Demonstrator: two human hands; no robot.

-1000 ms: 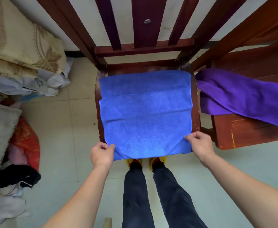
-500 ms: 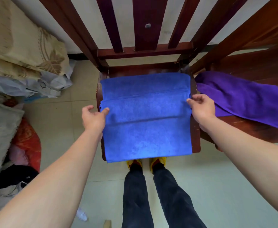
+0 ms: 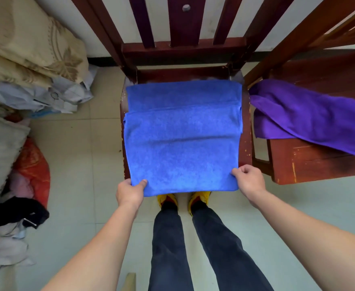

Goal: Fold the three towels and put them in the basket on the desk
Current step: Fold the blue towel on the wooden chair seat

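A matt, fuzzy blue cloth towel (image 3: 181,139) covers a dark red varnished wooden chair (image 3: 246,148) (its paint chipped at the edges); the floor tiles (image 3: 71,164) look smooth.

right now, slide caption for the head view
Left hand and right hand pinch near corners of the blue towel on a chair, purple towel beside.

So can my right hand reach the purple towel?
Probably yes. The purple towel lies uncovered on the next chair, nothing between it and the right hand; but that hand pinches the blue towel and must let go first.
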